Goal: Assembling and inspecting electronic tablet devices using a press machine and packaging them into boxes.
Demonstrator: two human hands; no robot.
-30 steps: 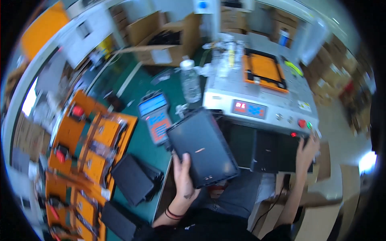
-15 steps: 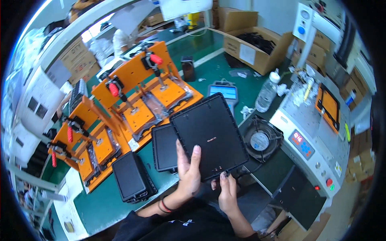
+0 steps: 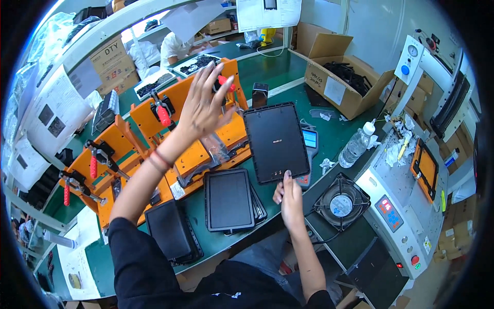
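My right hand (image 3: pixel 291 203) grips the lower edge of a flat black rectangular cover (image 3: pixel 278 139), which is tilted up over the bench. Its thumb lies on the face near a few small copper-coloured spots. My left hand (image 3: pixel 203 105) is raised above an orange clamping fixture (image 3: pixel 140 122), fingers stretched out, holding nothing. A red clamp handle (image 3: pixel 227 83) shows just behind those fingers; whether they touch it I cannot tell. Several similar black covers (image 3: pixel 229 201) lie stacked in front of the fixture, and another black stack (image 3: pixel 167 226) sits to their left.
A fan (image 3: pixel 340 205) lies beside a grey machine with a control panel (image 3: pixel 389 212) on the right. A clear bottle (image 3: pixel 356 147) stands behind the fan. The handheld screen device (image 3: pixel 310 138) is partly behind the cover. An open carton (image 3: pixel 337 87) of black parts is at the back.
My left hand has let go of the black cover and swung up and left over the orange fixture. The right hand keeps the cover, now held farther back. The view has shifted.
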